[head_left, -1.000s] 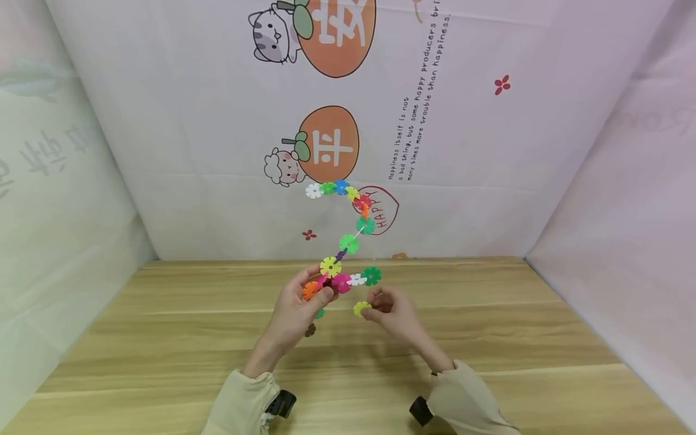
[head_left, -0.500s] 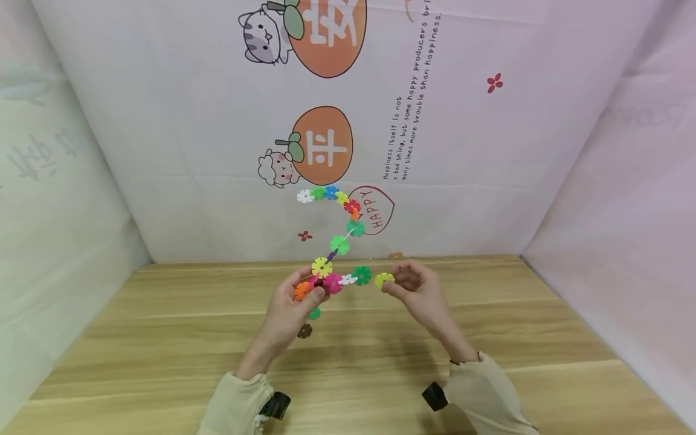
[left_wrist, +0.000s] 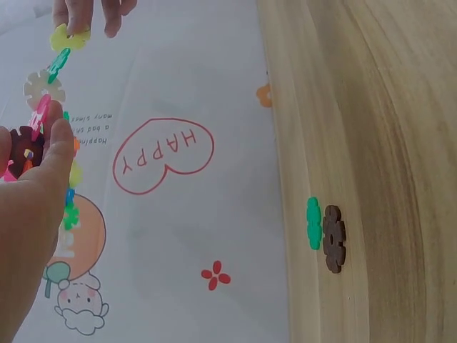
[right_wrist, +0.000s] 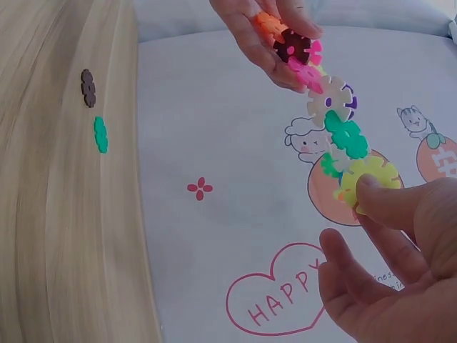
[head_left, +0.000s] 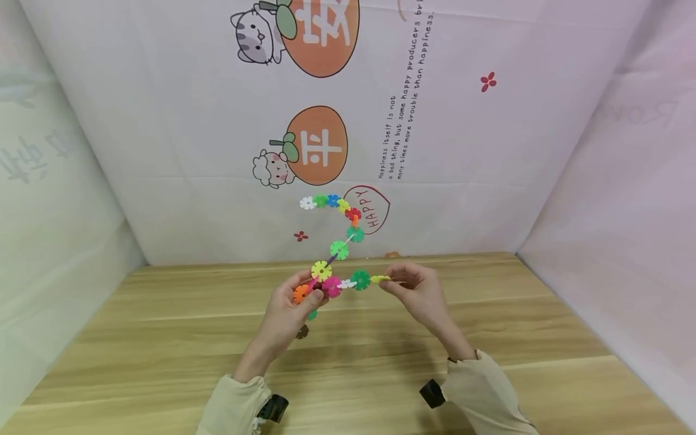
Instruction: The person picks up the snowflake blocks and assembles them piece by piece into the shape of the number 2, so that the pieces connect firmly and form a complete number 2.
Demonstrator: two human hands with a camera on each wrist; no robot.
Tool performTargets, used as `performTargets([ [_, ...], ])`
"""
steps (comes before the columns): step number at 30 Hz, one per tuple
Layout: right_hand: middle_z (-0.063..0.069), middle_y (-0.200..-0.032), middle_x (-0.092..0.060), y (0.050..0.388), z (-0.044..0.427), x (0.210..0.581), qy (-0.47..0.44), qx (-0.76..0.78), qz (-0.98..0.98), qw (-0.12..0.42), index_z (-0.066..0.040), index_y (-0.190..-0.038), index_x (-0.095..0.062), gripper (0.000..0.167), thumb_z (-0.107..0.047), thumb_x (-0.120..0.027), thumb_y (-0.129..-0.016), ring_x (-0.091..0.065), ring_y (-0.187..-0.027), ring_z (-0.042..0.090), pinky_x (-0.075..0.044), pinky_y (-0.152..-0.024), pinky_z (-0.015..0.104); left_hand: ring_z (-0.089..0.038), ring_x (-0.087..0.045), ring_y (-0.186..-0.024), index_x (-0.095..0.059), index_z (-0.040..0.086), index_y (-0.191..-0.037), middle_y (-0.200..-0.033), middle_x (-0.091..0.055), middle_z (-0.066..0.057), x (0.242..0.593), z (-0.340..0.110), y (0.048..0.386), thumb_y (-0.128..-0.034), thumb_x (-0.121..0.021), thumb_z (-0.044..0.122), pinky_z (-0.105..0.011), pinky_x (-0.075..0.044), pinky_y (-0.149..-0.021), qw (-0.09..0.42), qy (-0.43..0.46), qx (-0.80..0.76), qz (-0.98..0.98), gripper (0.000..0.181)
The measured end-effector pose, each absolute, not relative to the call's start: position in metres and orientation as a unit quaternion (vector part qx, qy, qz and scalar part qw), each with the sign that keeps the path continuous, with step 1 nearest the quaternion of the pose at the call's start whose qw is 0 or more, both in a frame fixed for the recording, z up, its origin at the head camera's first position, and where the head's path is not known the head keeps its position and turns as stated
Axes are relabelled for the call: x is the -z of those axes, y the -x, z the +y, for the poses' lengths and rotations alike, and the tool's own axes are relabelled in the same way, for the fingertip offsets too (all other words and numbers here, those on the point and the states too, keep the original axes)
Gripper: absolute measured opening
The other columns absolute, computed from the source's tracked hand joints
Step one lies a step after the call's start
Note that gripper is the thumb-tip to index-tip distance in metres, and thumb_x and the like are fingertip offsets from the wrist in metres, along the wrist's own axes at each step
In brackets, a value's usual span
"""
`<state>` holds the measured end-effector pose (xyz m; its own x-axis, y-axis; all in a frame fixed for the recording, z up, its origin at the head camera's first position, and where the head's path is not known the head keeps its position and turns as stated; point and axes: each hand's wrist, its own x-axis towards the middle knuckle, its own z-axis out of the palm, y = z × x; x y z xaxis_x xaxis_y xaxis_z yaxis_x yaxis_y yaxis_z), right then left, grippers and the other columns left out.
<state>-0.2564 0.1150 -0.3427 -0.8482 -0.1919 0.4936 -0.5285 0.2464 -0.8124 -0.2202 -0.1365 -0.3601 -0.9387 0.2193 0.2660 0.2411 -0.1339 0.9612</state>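
My left hand (head_left: 285,311) grips a chain of notched plastic snowflake discs by its brown disc (right_wrist: 291,47), with an orange disc (head_left: 301,294) close by. One branch rises from a yellow disc (head_left: 321,271) and curves over to a white disc (head_left: 308,203) at its tip. Another branch runs right through a pink disc (head_left: 331,287) and a white one to a dark green disc (head_left: 360,280). Between thumb and fingers, my right hand (head_left: 421,296) pinches a yellow disc (right_wrist: 370,183), edge-on in the head view. It meets the green disc's edge; whether their slots interlock I cannot tell.
On the wooden table (head_left: 370,374) lie a loose green disc (left_wrist: 314,223) and a loose brown disc (left_wrist: 333,239), beneath the left hand in the head view. Printed white cloth (head_left: 457,151) stands behind the table and along both sides.
My right hand has moved up and right, then brought the yellow disc to the green disc, turning it from face-on to edge-on. The left hand still holds the chain, shifted slightly left in view.
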Motion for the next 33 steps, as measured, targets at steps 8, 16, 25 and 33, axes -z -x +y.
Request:
performTargets([
  [8, 0.015, -0.083, -0.071, 0.2581, 0.115, 0.3441, -0.256, -0.537, -0.783, 0.181, 0.003, -0.086, -0.072, 0.007, 0.004, -0.074, -0.079, -0.067, -0.07, 0.02, -0.054, -0.063, 0.024, -0.03, -0.061, -0.109, -0.042, -0.004, -0.136, -0.13, -0.05, -0.025, 0.3621, -0.1349, 0.2217, -0.0961, -0.056, 0.004, -0.033, -0.05, -0.091, -0.003, 0.179, 0.741, -0.647, 0.043],
  [16, 0.013, -0.09, -0.068, 0.2574, 0.1129, 0.3464, -0.256, -0.523, -0.778, 0.236, -0.002, -0.079, -0.074, 0.007, 0.004, -0.078, -0.075, -0.06, -0.084, 0.009, -0.053, -0.068, 0.024, -0.027, -0.06, -0.11, -0.037, -0.005, -0.14, -0.134, -0.044, -0.026, 0.3612, -0.1332, 0.2203, -0.0968, -0.052, 0.0, -0.035, -0.049, -0.092, -0.027, 0.178, 0.769, -0.614, 0.046],
  [25, 0.011, -0.088, -0.068, 0.2569, 0.1123, 0.3485, -0.278, -0.553, -0.75, 0.235, 0.004, -0.08, -0.073, 0.008, 0.01, -0.074, -0.075, -0.062, -0.086, 0.011, -0.053, -0.073, 0.022, -0.022, -0.061, -0.108, -0.031, -0.008, -0.141, -0.134, -0.041, -0.029, 0.3614, -0.1335, 0.2174, -0.0981, -0.052, 0.004, -0.035, -0.048, -0.093, -0.054, 0.191, 0.786, -0.585, 0.049],
  [33, 0.018, -0.081, -0.068, 0.2514, 0.1052, 0.3472, -0.298, -0.551, -0.734, 0.264, 0.007, -0.079, -0.071, 0.014, 0.02, -0.071, -0.073, -0.067, -0.078, 0.019, -0.055, -0.067, 0.021, -0.027, -0.057, -0.116, -0.032, -0.008, -0.141, -0.137, -0.04, -0.029, 0.362, -0.1292, 0.2164, -0.0992, -0.045, -0.004, -0.033, -0.047, -0.095, -0.044, 0.163, 0.791, -0.588, 0.044],
])
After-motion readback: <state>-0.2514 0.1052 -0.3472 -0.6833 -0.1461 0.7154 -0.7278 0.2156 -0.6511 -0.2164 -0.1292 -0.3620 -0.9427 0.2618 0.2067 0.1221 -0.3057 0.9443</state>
